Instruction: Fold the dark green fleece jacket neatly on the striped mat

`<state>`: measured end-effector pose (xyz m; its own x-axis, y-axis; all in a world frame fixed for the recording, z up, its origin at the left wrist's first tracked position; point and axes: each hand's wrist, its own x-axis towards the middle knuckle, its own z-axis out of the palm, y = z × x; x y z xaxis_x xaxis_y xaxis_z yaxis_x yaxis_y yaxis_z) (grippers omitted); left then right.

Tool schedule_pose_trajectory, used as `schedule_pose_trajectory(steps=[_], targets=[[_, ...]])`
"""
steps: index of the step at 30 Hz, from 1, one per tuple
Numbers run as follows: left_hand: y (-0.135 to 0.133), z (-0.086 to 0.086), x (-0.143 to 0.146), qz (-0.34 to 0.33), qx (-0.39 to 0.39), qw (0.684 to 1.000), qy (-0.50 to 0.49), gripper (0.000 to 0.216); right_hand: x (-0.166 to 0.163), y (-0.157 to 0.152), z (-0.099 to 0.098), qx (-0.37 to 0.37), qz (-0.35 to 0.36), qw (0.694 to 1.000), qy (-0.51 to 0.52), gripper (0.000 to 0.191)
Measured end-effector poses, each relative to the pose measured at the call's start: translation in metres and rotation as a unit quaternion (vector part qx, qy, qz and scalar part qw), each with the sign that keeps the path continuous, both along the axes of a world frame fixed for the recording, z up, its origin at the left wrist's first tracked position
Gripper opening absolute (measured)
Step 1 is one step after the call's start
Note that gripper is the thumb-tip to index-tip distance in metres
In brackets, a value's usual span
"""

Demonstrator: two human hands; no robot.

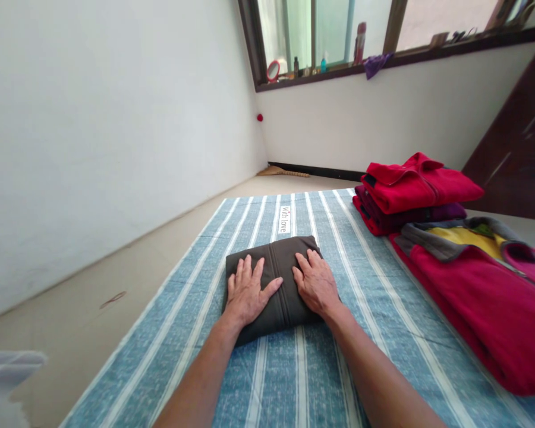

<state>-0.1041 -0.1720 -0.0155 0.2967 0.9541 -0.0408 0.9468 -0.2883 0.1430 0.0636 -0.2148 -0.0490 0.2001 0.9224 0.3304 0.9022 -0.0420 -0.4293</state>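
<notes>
A dark grey-brown garment [280, 261], folded into a compact rectangle, lies in the middle of a blue-and-white striped mat [267, 368]. Both my hands rest flat on top of it. My left hand [247, 291] covers its left half with fingers stretched forward and thumb out to the right. My right hand [315, 282] presses on its right half, fingers extended and close together. Neither hand grips anything.
At the mat's far right sits a stack of folded red and purple clothes [410, 193]. Nearer, an unfolded crimson jacket [485, 303] with grey and yellow lining lies spread. A white wall runs along the left, a window sill [383, 59] with bottles at the back, a dark door [521, 142] on the right.
</notes>
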Motion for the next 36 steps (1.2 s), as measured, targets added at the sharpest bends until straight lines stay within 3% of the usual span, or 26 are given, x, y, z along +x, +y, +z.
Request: schedule_pose_trajectory(steps=[8,16,36], targets=[[-0.002,0.001,0.001,0.004,-0.001,1.0,0.005,0.078,0.0,0.0,0.0,-0.005,0.001,1.0,-0.006,0.044],[-0.025,0.013,0.0,0.047,0.019,0.999,0.022,0.077,-0.001,-0.001,-0.004,0.007,-0.001,1.0,-0.004,0.044],[-0.026,-0.004,-0.008,0.032,0.018,0.999,-0.012,0.075,-0.001,-0.002,-0.009,0.012,0.0,1.0,-0.022,0.044]])
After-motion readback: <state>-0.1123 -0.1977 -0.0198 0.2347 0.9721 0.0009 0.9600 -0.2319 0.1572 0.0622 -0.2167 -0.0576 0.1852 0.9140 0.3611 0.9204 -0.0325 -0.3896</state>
